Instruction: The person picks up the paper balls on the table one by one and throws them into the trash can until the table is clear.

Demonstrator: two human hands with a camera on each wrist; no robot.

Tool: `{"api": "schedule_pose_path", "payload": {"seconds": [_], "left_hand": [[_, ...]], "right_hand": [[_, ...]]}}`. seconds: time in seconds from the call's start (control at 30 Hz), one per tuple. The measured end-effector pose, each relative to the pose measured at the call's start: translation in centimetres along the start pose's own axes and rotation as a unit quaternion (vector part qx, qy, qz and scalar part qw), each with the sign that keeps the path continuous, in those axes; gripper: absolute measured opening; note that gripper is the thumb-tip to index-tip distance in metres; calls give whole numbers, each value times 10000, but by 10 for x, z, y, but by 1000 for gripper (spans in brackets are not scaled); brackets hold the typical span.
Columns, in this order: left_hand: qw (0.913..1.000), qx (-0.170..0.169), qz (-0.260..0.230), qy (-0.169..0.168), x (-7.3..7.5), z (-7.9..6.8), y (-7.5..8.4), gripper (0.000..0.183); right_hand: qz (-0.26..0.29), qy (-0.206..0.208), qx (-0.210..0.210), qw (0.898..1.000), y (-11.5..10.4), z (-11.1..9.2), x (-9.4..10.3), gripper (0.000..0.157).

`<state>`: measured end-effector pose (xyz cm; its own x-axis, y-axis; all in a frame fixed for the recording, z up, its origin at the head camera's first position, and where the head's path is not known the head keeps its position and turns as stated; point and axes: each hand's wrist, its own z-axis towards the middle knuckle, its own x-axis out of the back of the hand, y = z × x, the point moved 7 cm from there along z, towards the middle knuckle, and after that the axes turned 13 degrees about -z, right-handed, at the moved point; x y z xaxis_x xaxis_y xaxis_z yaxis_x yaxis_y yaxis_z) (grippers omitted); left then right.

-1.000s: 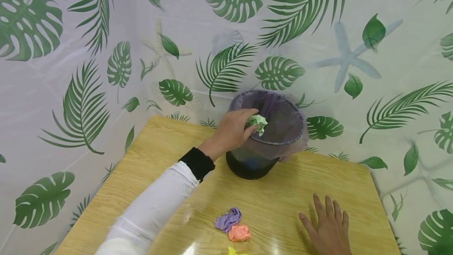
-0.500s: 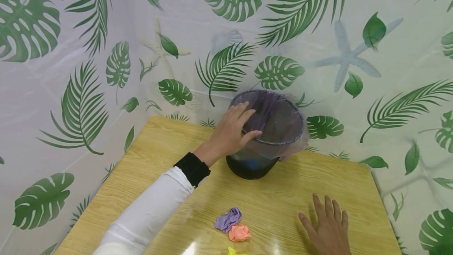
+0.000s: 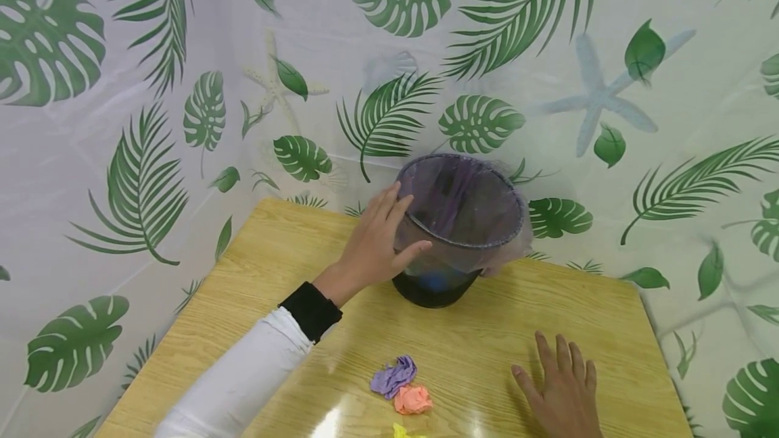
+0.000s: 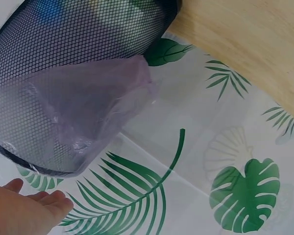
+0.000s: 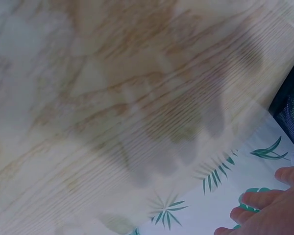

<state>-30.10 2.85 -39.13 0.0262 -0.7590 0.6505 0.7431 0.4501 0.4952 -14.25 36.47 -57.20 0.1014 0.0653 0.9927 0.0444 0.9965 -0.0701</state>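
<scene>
While the mesh bin (image 3: 452,263) stands near centre frame, the left hand (image 3: 372,242), fingers spread, grips nothing at its left; the right hand (image 3: 562,391), lower right, is likewise free; crumpled purple paper (image 3: 393,378), orange paper (image 3: 413,399) and yellow paper (image 3: 404,432) lie bottom centre.

Pretty bright in the head view, light's soft and seems to come from above. My table (image 3: 499,330) throws a hot white glare patch near the bottom edge, plus a weaker one to its right. The wall cloth (image 3: 389,53) goes cool and purplish on the left, warmer toward the right. Shadows are faint: a soft one beside my right hand (image 3: 566,391), another around the bin (image 3: 435,289). My left hand (image 3: 374,242) looks reasonably crisp there. Left wrist view is duller and greyish, with little shiny spots on the bag (image 4: 93,103). Right wrist view's the worst: milky, low contrast, wood grain smeary, and dark finger-shaped smudges, shadow or reflection, can't tell.
</scene>
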Motion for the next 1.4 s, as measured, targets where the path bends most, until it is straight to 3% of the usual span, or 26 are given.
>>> {"api": "schedule_pose_path", "payload": {"seconds": [0.2,0.43,0.6,0.8,1.03,1.4], "left_hand": [[9999,152,70,20,1,-15,-12,87],[9961,743,136,-465,-6,-42,-35,91],[9889,1112,505,-848,-15,-62,-55,97],[9813,1322,804,-1146,-23,-86,-75,97],[9773,1424,877,-1301,-29,-111,-86,95],[9711,1681,802,-1494,-37,-140,-97,97]], "right_hand": [[-17,-149,-28,9999,-2,0,1,84],[-48,-214,-56,9997,-4,2,2,84],[-39,-278,-50,9996,-5,2,2,85],[25,-219,-14,9998,-7,1,2,84],[90,-43,76,9999,-9,-1,2,81],[118,-170,125,9997,-16,-1,3,83]]}}
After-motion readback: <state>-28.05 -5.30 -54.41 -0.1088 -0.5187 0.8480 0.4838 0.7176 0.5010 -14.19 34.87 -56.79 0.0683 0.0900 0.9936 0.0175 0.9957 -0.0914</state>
